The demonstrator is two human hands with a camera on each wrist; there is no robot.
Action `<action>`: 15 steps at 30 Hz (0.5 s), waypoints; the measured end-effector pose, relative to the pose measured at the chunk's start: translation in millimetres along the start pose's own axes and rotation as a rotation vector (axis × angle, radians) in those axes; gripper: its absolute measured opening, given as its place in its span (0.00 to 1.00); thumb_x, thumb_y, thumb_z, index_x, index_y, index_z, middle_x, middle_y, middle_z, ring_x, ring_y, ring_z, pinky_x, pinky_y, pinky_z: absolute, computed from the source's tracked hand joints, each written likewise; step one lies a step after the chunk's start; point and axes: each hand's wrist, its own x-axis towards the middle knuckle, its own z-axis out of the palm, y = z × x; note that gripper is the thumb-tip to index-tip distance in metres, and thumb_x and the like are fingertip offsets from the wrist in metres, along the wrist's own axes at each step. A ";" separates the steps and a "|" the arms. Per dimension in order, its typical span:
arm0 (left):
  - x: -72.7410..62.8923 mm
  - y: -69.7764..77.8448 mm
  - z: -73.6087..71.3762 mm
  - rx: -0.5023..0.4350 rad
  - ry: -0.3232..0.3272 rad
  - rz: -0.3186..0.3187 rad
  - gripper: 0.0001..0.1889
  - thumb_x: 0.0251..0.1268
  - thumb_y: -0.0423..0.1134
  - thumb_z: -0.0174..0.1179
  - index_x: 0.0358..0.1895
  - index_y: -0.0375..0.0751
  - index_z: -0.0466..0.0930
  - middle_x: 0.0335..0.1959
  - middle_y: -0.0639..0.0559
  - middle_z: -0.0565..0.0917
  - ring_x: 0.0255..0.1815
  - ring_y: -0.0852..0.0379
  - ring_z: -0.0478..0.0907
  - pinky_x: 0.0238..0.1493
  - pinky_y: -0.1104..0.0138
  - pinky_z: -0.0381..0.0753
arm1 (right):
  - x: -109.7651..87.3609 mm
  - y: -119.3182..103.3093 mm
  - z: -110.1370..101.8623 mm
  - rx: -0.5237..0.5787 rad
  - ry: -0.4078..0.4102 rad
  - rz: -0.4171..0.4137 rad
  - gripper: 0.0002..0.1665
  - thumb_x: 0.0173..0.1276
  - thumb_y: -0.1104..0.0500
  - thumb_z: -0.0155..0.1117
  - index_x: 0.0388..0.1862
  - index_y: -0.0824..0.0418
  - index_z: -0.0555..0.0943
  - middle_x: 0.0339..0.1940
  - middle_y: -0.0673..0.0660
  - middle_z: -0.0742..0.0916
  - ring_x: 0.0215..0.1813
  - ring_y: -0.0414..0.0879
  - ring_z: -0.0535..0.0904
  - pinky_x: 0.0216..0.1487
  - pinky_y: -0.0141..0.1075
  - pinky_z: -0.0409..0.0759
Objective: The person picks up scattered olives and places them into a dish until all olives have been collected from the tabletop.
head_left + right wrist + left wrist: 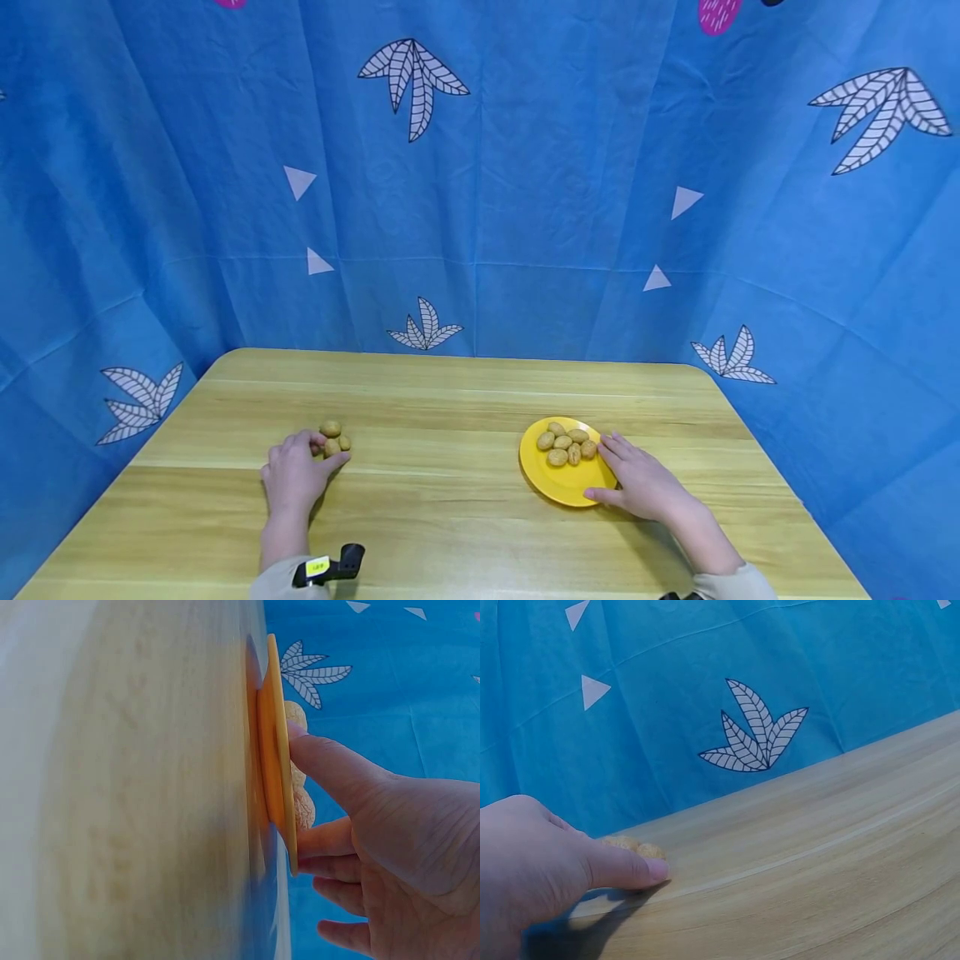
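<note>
On the left part of the table, my left hand (292, 473) has its thumb and a finger around one walnut (332, 447) of a small cluster. Two more walnuts (330, 428) lie against it. In the left wrist view the thumb (634, 868) partly hides these walnuts (636, 846). To the right stands a round yellow plate (558, 487) holding several walnuts (563, 442). My right hand (643, 483) rests at the plate's right rim, thumb and fingers spread. In the right wrist view its thumb (330, 761) reaches over the plate (279, 772), beside the walnuts (303, 807).
A wooden table (435, 500) with rounded far corners carries everything. Blue cloth (525, 183) with leaf and triangle prints hangs behind it and along both sides. A black strap mount with a yellow label (318, 566) sits on the left wrist.
</note>
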 end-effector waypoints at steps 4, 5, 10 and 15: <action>-0.2 1.2 -1.1 -0.005 0.002 -0.002 0.21 0.53 0.51 0.71 0.41 0.40 0.76 0.43 0.40 0.80 0.52 0.35 0.69 0.47 0.44 0.63 | -0.4 -0.6 0.4 0.001 -0.003 0.002 0.50 0.62 0.36 0.63 0.68 0.73 0.68 0.72 0.70 0.69 0.74 0.67 0.61 0.70 0.59 0.63; 0.0 1.6 -1.1 -0.006 0.009 -0.001 0.21 0.53 0.51 0.71 0.41 0.40 0.77 0.43 0.40 0.80 0.52 0.35 0.69 0.47 0.44 0.64 | -0.5 -0.7 0.5 0.001 -0.004 0.003 0.50 0.62 0.36 0.63 0.68 0.73 0.67 0.72 0.70 0.69 0.74 0.67 0.61 0.70 0.59 0.63; 1.9 5.5 -1.0 -0.015 0.038 0.019 0.21 0.52 0.51 0.72 0.41 0.40 0.77 0.45 0.40 0.81 0.49 0.38 0.70 0.48 0.46 0.63 | -0.7 -0.9 1.1 0.002 -0.005 0.004 0.50 0.62 0.36 0.63 0.68 0.73 0.67 0.72 0.71 0.69 0.74 0.67 0.61 0.70 0.59 0.63; 1.9 11.6 -2.4 -0.022 0.046 0.043 0.22 0.52 0.50 0.71 0.43 0.39 0.78 0.47 0.38 0.81 0.49 0.38 0.70 0.51 0.45 0.63 | -1.0 -1.0 1.6 0.002 -0.002 0.005 0.50 0.62 0.36 0.63 0.68 0.73 0.67 0.72 0.71 0.69 0.74 0.67 0.61 0.70 0.59 0.63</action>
